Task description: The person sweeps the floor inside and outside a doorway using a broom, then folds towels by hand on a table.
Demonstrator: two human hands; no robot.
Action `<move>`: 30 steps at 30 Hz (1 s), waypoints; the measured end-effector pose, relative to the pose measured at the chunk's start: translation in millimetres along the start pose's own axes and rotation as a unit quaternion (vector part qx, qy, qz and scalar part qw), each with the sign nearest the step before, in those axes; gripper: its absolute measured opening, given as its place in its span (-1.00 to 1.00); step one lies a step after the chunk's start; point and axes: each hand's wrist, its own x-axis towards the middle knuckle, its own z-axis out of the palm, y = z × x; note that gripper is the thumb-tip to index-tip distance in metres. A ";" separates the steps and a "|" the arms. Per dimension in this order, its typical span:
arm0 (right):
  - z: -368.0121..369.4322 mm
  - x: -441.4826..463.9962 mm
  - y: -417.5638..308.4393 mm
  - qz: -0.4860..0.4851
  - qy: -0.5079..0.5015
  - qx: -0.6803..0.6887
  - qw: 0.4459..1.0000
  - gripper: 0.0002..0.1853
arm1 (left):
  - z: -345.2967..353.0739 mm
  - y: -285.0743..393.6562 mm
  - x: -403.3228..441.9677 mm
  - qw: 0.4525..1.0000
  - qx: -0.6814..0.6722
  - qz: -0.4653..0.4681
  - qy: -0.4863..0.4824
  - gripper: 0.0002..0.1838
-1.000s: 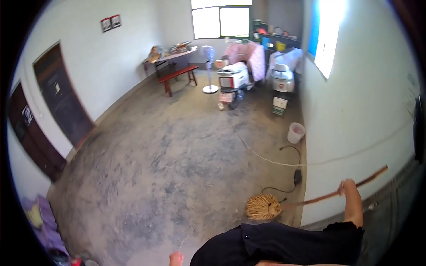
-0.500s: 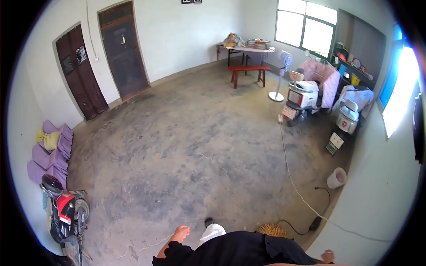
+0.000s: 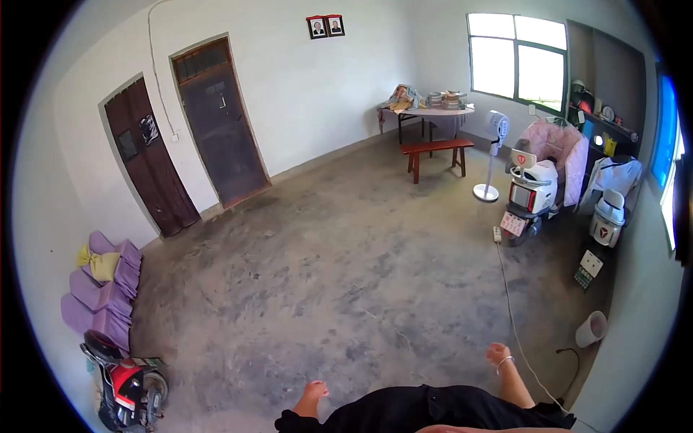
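Observation:
My left hand point(image 3: 315, 390) hangs low in front of my dark clothing, its fingers loosely curled in with nothing visible in them. Farther right, my right hand point(image 3: 498, 354) is held forward over the floor, also curled and with no object showing. A thin light band point(image 3: 504, 363) circles the right wrist. Both hands are apart from everything around them. Nearest to the right hand, a pale cable point(image 3: 514, 317) runs along the concrete floor point(image 3: 289, 303) to a power strip point(image 3: 497, 234).
A red motorcycle point(image 3: 128, 390) and purple-covered seats point(image 3: 108, 289) line the left wall. Ahead stand a red bench point(image 3: 437, 146), a cluttered table point(image 3: 451, 112) and a white fan point(image 3: 496, 130). Two scooters, one white point(image 3: 533, 187), and a bucket point(image 3: 591, 329) stand right.
My right hand has swung forward and up from the lower right. The camera view has tilted up and shifted left; the straw bristles at the bottom have left view.

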 end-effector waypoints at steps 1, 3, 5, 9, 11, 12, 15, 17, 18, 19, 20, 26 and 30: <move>6.2 -2.0 -18.0 0.007 0.055 -0.032 0.998 -0.52 | 21.2 11.0 11.4 0.999 0.037 0.013 -0.025 -0.82; 4.9 28.6 9.0 -0.138 -0.081 -0.394 0.905 -0.60 | 59.1 35.5 46.5 0.996 0.049 0.045 -0.061 -0.80; -2.1 46.7 41.1 -0.270 -0.268 -0.722 0.578 -0.70 | 86.8 47.5 66.6 0.995 0.014 0.063 -0.070 -0.79; -28.9 50.6 76.0 0.037 -0.232 -0.605 0.761 -0.81 | 107.9 58.7 94.3 0.990 0.059 0.073 -0.106 -0.82; -47.2 67.9 80.1 0.068 -0.230 -0.618 0.749 -0.84 | 97.1 48.3 116.5 0.983 0.156 0.052 -0.076 -0.88; -53.9 81.9 78.9 0.072 -0.227 -0.631 0.739 -0.84 | 91.7 45.8 132.2 0.962 0.260 0.062 -0.053 -0.90; -73.1 161.0 86.2 0.043 -0.204 -0.667 0.715 -0.79 | 70.3 35.4 144.4 0.661 0.678 0.313 -0.078 -0.87; -64.5 197.1 21.8 0.017 -0.171 -0.645 0.744 -0.78 | 69.5 31.3 152.6 0.723 0.600 0.331 -0.088 -0.82; -41.1 180.4 -79.2 0.023 -0.148 -0.608 0.780 -0.80 | 82.6 50.6 146.7 0.840 0.486 0.230 -0.072 -0.80; -44.6 231.7 -64.4 -0.011 -0.167 -0.638 0.751 -0.87 | 97.2 70.4 140.2 0.946 0.294 0.135 -0.036 -0.77; -39.5 266.1 -69.4 -0.066 -0.166 -0.654 0.735 -0.93 | 118.0 102.9 122.2 0.985 0.148 0.090 0.000 -0.75; 87.4 345.7 -220.5 -0.185 -0.222 -0.626 0.724 -0.81 | 194.4 151.2 126.3 0.975 0.118 0.189 0.010 -0.67; 150.9 378.3 -269.9 -0.030 -0.156 -0.209 0.965 -0.69 | 186.3 95.5 209.9 0.949 0.255 0.156 0.102 -0.71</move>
